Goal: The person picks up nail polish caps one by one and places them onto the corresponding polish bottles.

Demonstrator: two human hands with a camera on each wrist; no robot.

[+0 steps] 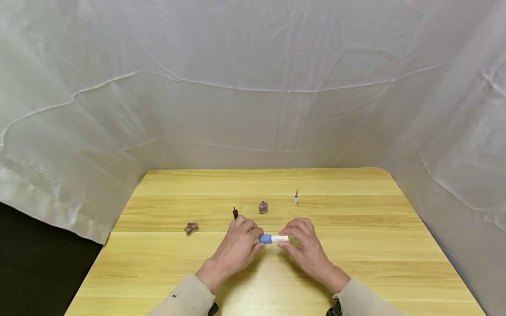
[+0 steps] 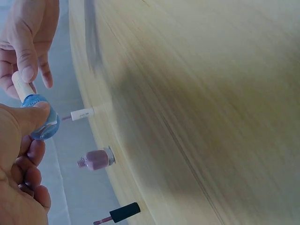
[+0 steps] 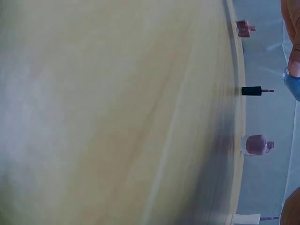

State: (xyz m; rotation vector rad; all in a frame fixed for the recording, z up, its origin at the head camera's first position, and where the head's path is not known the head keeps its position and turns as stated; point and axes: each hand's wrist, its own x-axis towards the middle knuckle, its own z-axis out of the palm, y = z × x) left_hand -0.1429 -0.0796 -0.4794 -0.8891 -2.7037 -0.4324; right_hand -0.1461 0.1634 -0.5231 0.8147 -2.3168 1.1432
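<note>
A blue nail polish bottle (image 1: 265, 238) with a long white cap (image 1: 280, 238) lies level between my hands, above the table. My left hand (image 1: 239, 243) grips the glass body, its thumb pressing the side in the left wrist view. From the right, my right hand (image 1: 306, 245) pinches the white cap between thumb and fingers. Cap and bottle are joined end to end. In the right wrist view only part of the blue bottle (image 3: 292, 85) shows, under the left thumb; the right hand is mostly out of that frame.
Beyond the hands stand an open mauve polish bottle (image 1: 263, 207), a white cap with its brush up (image 1: 295, 198) and a black brush cap (image 1: 235, 213). A brownish star-shaped bottle (image 1: 191, 228) sits left on the wooden table (image 1: 158, 263). Pale cloth (image 1: 257, 114) surrounds the table.
</note>
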